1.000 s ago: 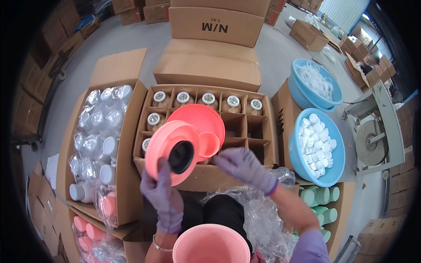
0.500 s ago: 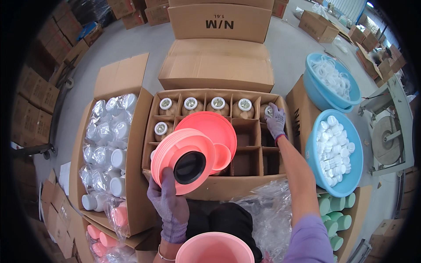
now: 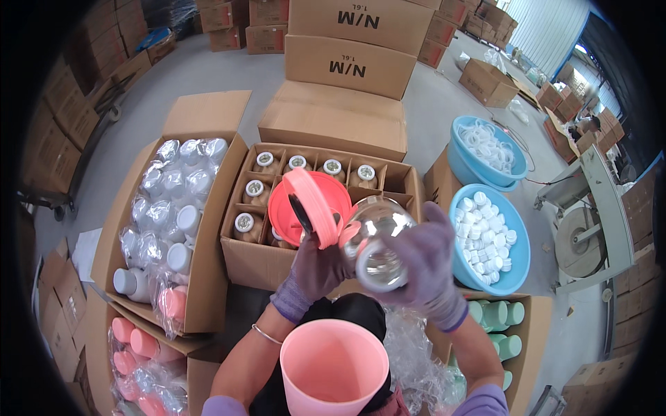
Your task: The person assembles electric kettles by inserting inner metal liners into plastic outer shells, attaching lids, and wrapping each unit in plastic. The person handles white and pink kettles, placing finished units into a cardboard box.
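In my left hand (image 3: 320, 269), closed and wearing a purple-grey glove, are stacked pink plastic rings (image 3: 313, 201), tilted on edge with a black disc (image 3: 300, 211) at their side. My right hand (image 3: 427, 270), gloved alike and partly blurred, is closed around a silvery glass flask liner (image 3: 383, 220) with a white ring at its mouth. The liner is beside the rings; whether my left fingers touch it I cannot tell. Behind the rings, a round pink-red lid or tray (image 3: 333, 191) rests on the divided carton (image 3: 260, 260). A pink open container (image 3: 333, 360) stands below my hands.
More liners (image 3: 333, 168) stand in the carton's cells. At left, a carton (image 3: 211, 277) holds wrapped white-capped bottles. Blue basins hold white caps (image 3: 485, 239) and clear rings (image 3: 489, 149). Pink cups (image 3: 144, 343) and green cups (image 3: 494, 315) fill cartons at the near left and near right.
My right hand has lifted a liner out of the carton's far right cell and brought it near my left hand. The pink rings have turned on edge. The view has shifted.
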The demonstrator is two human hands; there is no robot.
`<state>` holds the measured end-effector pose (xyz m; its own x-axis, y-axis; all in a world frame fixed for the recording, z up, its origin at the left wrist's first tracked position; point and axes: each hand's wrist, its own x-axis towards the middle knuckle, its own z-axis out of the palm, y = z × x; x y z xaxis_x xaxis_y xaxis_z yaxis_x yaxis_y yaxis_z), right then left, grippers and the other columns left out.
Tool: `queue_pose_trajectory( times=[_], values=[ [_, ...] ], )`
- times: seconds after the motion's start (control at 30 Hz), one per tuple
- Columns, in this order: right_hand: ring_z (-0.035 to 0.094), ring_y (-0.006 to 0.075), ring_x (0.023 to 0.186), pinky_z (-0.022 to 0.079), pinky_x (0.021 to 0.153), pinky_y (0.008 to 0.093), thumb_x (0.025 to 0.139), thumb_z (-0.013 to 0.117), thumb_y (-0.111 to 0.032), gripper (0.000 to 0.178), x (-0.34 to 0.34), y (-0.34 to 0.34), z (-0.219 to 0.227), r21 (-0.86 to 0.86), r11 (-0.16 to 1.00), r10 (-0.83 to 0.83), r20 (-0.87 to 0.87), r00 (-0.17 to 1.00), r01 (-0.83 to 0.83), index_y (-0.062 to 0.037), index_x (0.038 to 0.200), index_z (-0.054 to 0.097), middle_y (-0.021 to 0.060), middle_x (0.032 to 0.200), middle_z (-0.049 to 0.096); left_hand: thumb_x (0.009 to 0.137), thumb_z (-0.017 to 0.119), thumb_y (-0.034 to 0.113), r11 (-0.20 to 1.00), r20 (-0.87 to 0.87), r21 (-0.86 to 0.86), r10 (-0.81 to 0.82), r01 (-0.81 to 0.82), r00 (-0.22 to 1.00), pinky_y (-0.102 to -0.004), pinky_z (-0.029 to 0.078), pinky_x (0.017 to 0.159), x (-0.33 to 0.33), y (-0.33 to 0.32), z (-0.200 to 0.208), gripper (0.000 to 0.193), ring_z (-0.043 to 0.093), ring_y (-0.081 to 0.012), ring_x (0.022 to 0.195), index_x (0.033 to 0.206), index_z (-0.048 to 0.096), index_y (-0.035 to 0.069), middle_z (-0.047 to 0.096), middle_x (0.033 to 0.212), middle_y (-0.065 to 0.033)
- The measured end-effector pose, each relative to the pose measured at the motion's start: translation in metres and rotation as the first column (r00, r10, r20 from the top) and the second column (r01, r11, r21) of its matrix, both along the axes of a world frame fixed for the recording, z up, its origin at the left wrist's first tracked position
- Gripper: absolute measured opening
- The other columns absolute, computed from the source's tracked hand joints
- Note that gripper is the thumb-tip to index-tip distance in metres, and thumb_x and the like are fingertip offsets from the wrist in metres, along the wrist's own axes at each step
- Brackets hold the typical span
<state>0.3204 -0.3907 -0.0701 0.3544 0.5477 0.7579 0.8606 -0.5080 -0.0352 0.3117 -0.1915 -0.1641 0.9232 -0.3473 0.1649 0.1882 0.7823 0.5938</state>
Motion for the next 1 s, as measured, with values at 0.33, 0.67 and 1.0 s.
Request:
queue_pose_trajectory(
  times=[0.33, 0.67, 1.0],
  values=[
    [0.043, 0.0381, 0.132, 0.037, 0.11, 0.0461, 0.07, 0.082, -0.02, 0.082, -0.065, 0.005, 0.016, 0.208, 0.978, 0.091, -0.485, 0.87, 0.014, -0.0012, 0.141, 0.046, 0.0217, 0.144, 0.042, 0.095, 0.06, 0.011, 0.589, 0.47, 0.584, 0.315, -0.558, 0.825, -0.0356, 0.038, 0.11, -0.09, 0.035, 0.024, 0.055, 0.049, -0.0239, 0.131, 0.145, 0.04, -0.001, 0.052, 0.14, -0.0141],
    [0.059, 0.0214, 0.116, 0.045, 0.102, 0.0337, 0.082, 0.072, -0.016, 0.046, -0.088, 0.031, -0.018, 0.224, 0.8, 0.213, -0.973, -0.085, -0.557, -0.0018, 0.124, 0.063, 0.0119, 0.124, 0.061, 0.093, 0.062, 0.003, 0.811, -0.131, 0.312, 0.552, -0.494, 0.823, -0.0394, 0.049, 0.104, -0.196, 0.07, 0.018, 0.045, 0.056, -0.0276, 0.124, 0.135, 0.048, -0.004, 0.054, 0.131, -0.0168],
    [0.06, 0.0167, 0.107, 0.049, 0.095, 0.0373, 0.103, 0.047, -0.021, 0.028, -0.129, 0.017, -0.045, 0.468, 0.823, 0.376, -0.874, 0.307, 0.323, 0.0015, 0.114, 0.059, 0.0111, 0.114, 0.062, 0.079, 0.076, 0.025, 0.607, 0.274, 0.748, 0.087, -0.269, 0.958, -0.0345, 0.046, 0.098, -0.17, 0.073, 0.064, 0.06, 0.06, -0.0204, 0.11, 0.13, 0.058, -0.001, 0.064, 0.118, -0.0109]
  ],
)
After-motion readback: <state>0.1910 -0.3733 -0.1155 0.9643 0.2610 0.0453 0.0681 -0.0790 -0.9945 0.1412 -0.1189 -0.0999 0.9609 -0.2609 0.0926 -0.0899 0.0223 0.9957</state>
